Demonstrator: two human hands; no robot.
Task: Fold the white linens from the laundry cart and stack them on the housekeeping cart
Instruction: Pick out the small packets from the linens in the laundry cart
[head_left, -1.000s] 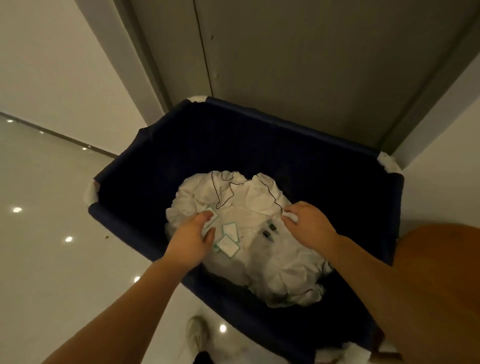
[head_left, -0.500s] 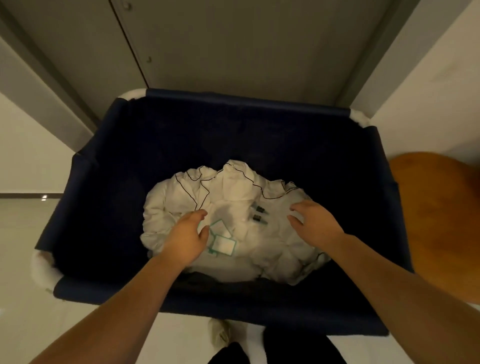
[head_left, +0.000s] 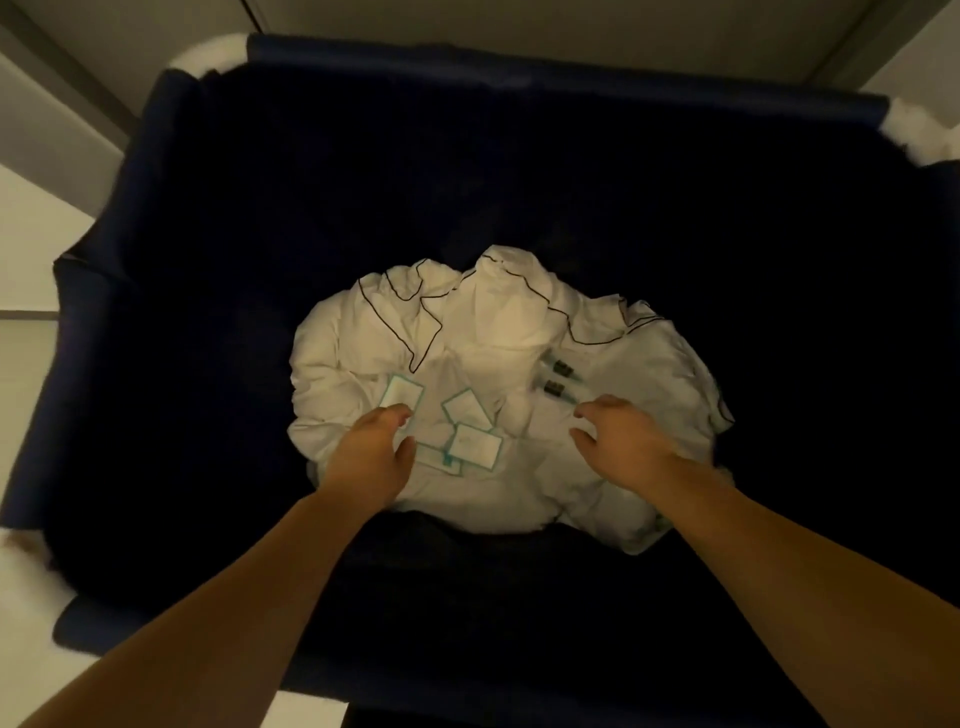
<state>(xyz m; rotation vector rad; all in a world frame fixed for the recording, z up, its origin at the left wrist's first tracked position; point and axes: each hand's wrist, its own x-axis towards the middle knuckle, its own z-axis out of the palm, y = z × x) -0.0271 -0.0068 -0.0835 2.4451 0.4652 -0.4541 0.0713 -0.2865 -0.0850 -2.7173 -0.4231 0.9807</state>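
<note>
A crumpled heap of white linens (head_left: 498, 332) with thin dark piping lies at the bottom of the dark blue fabric laundry cart (head_left: 156, 312). Several white tags with green edges (head_left: 470, 444) and two small dark clips (head_left: 558, 376) lie on top of the heap. My left hand (head_left: 376, 457) hovers over the heap's near left part, fingers loosely curled, holding nothing. Over the near right part my right hand (head_left: 623, 441) reaches down with fingers spread and slightly bent, also holding nothing. The housekeeping cart is out of view.
Grey doors or wall panels (head_left: 519, 26) stand right behind the cart. Pale glossy floor (head_left: 31, 244) shows to the left. White padded corners (head_left: 213, 54) cap the cart's frame at the back.
The view has closed in and tilted down into the cart. Both hands let go of the linen they pinched a second ago and now hover lower over the heap.
</note>
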